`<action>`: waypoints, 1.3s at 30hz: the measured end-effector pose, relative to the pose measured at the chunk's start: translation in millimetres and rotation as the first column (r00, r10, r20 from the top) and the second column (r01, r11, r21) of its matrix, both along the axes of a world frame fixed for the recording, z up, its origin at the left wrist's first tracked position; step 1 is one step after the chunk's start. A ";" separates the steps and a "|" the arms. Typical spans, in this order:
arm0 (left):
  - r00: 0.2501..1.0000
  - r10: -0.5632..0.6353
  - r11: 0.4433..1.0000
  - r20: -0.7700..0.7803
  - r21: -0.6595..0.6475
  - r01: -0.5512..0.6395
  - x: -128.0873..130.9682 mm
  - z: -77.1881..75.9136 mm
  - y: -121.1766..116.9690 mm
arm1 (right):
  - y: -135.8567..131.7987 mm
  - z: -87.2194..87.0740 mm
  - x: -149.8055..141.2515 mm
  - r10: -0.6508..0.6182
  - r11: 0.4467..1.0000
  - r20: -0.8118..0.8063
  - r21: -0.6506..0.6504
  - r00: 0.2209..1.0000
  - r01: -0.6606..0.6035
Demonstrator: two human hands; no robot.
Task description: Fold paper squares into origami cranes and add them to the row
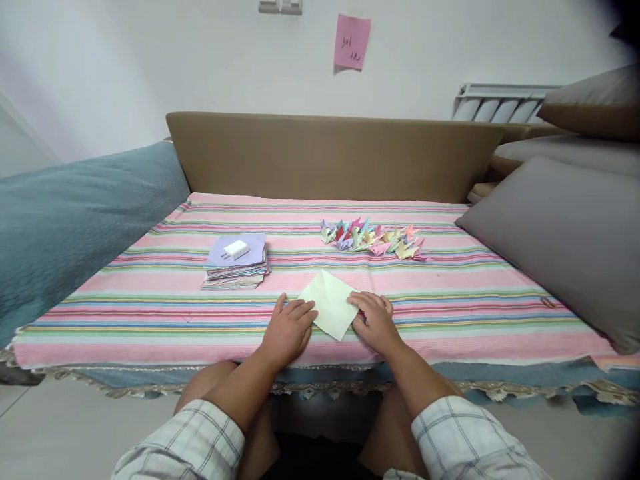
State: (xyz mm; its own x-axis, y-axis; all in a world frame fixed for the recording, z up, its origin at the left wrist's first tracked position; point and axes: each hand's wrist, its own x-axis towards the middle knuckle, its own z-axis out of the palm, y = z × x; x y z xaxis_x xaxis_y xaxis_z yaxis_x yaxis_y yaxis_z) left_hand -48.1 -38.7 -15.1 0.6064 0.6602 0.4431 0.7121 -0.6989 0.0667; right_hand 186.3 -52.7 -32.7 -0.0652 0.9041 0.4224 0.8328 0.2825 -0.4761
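A pale green square of paper (pixel 329 301) lies on the striped cloth (pixel 150 313), turned like a diamond with a fold line across it. My left hand (pixel 289 328) rests flat on its left corner, fingers stretched out. My right hand (pixel 374 319) presses its right corner with curled fingertips. Behind the paper to the left is a stack of coloured paper sheets (pixel 235 268) with a small white charger (pixel 236 249) on top. Behind to the right lies a cluster of several folded paper cranes (pixel 374 239).
The striped cloth covers a sofa seat with a tan backrest (pixel 330 157). A teal blanket (pixel 75 213) lies at the left, grey cushions (pixel 565 240) at the right. A pink note (pixel 352 41) hangs on the wall and a radiator (pixel 495 103) stands at back right.
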 end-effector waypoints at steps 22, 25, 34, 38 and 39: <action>0.985 0.142 0.988 -0.094 -0.044 -0.146 -4.1 4.7 3.6 | 1.1 -0.9 -1.1 -0.033 0.999 0.018 -0.015 0.999 0.034; 0.984 0.167 0.985 -0.062 -0.035 -0.169 -6.8 4.4 4.2 | 1.8 -2.9 0.4 -0.061 0.998 0.012 -0.033 0.998 0.061; 0.951 0.310 0.950 0.017 -0.035 -0.310 -20.0 8.8 12.1 | 4.1 -5.7 6.5 -0.127 0.990 -0.016 -0.071 0.992 0.125; 0.924 0.379 0.925 0.047 -0.048 -0.376 -26.7 11.7 16.6 | 4.1 -3.9 6.1 -0.144 0.986 -0.036 -0.095 0.989 0.140; 0.919 0.392 0.920 0.053 -0.049 -0.389 -28.2 12.3 17.8 | 4.2 -3.3 5.9 -0.149 0.984 -0.043 -0.102 0.988 0.144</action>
